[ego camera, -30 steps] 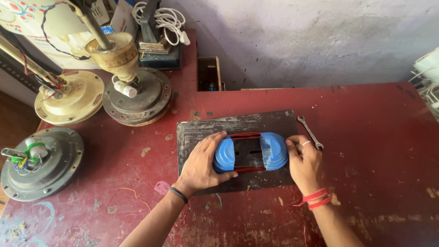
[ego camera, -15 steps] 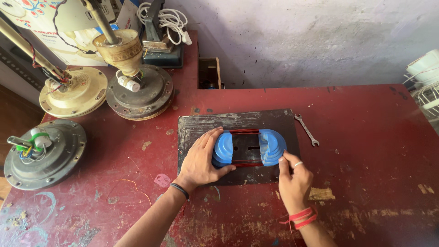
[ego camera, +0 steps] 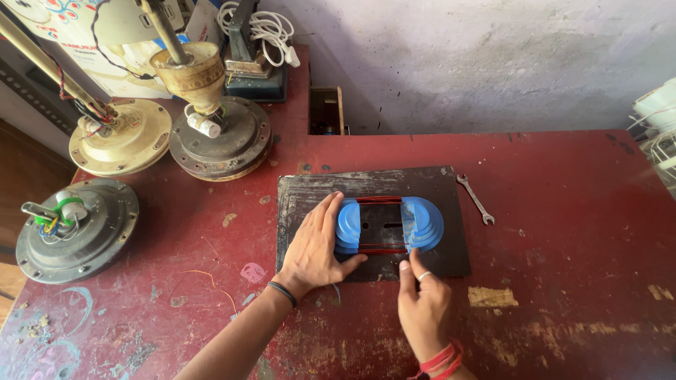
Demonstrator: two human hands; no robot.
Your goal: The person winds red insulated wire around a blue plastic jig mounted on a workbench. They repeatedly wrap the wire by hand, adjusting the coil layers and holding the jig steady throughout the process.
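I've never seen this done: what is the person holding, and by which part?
The left hand presses on the left blue half-round of the wire-wound former. The right hand fingers its near edge, gripping nothing.

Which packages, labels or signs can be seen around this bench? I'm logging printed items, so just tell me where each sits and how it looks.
Cardboard box: far left corner, behind the cream fan motor; white face with blue and red print, partly hidden by fan rods.
Patterned package corner: top left edge, white with red and blue flower-like marks, cut off by the frame.
No screens or wall signs show.
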